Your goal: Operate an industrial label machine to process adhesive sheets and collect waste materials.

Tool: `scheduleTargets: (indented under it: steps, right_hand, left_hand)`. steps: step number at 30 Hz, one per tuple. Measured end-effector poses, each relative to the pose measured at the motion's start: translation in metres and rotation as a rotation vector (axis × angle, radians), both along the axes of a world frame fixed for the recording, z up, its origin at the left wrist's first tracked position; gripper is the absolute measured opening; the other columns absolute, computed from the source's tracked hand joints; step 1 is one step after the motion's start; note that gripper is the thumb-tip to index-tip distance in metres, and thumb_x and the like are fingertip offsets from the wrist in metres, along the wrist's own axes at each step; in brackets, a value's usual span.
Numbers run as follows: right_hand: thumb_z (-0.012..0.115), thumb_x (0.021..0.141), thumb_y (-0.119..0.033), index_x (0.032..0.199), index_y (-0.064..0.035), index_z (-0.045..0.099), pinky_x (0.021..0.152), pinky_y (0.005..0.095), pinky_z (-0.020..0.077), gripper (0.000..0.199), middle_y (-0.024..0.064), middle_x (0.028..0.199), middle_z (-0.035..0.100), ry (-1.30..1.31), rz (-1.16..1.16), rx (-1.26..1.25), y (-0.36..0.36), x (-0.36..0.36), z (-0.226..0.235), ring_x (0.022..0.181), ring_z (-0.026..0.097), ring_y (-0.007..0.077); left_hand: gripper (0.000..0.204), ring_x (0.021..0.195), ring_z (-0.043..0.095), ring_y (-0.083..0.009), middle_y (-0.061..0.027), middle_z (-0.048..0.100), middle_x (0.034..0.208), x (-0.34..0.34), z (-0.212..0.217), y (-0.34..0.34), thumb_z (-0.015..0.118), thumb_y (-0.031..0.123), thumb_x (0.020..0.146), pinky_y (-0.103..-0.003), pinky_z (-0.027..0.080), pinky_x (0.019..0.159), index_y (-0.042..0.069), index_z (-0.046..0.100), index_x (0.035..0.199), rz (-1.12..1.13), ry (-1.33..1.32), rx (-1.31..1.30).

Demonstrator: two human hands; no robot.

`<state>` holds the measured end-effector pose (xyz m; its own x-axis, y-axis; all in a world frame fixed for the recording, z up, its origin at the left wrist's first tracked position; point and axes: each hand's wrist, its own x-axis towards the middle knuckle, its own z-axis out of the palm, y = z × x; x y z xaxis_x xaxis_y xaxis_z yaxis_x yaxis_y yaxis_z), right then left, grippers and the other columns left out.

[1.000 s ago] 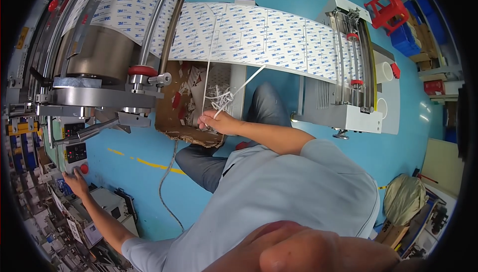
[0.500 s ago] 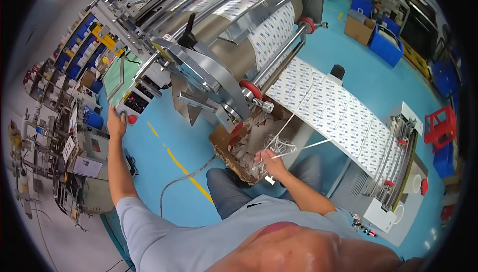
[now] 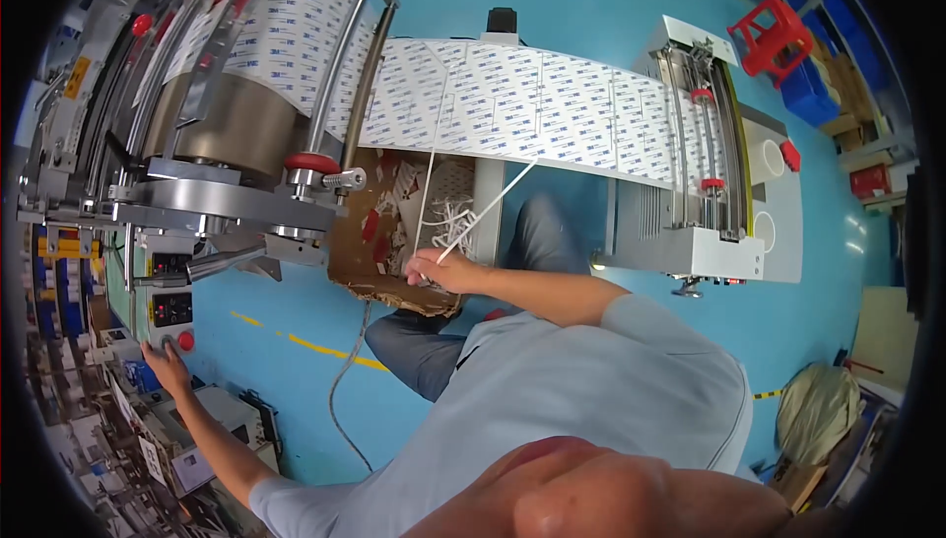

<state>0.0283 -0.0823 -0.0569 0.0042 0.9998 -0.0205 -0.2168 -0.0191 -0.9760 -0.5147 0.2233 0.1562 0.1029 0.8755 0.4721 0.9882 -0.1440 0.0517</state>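
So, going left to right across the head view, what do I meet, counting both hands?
Left hand → grey cord on the floor → right hand → red stool.

Shirt (image 3: 591,370) is showing light grey-blue, plain-looking, with soft folds running across the front. Right sleeve (image 3: 665,326) and left sleeve (image 3: 305,510) matching it, both short, leaving right forearm (image 3: 557,294) and left forearm (image 3: 219,445) bare. Thin seam (image 3: 738,408) curving along the shirt's right side. Trousers (image 3: 419,349) showing darker grey-blue, creasing near the knees. Left grip (image 3: 169,369) and right grip (image 3: 443,270) showing as bare hands.
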Motion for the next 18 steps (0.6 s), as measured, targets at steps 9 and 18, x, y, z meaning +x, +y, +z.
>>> scheduleTargets:
  steps: [9,18]
  right_hand:
    - [0.038,0.095,-0.021,0.094,-0.0028,0.060,0.079,0.0315,0.0461,0.028,0.0083,0.087,0.063,-0.148,0.123,0.086,-0.011,0.016,-0.004,0.085,0.060,0.0205]
    - [0.037,0.095,-0.024,0.092,-0.0013,0.059,0.076,0.0346,0.0462,0.031,0.0099,0.087,0.062,-0.341,0.326,0.334,-0.021,-0.011,-0.015,0.083,0.059,0.0243]
  left_hand:
    - [0.057,0.128,0.034,-0.0346,-0.0223,0.032,0.139,-0.005,-0.002,0.002,0.052,0.024,0.091,-0.038,0.029,0.104,-0.003,0.028,0.136,-0.013,0.024,-0.021]
    - [0.061,0.130,0.030,-0.0338,-0.0222,0.029,0.141,-0.007,-0.004,0.008,0.052,0.026,0.091,-0.037,0.026,0.107,-0.005,0.026,0.136,-0.015,0.132,-0.004]
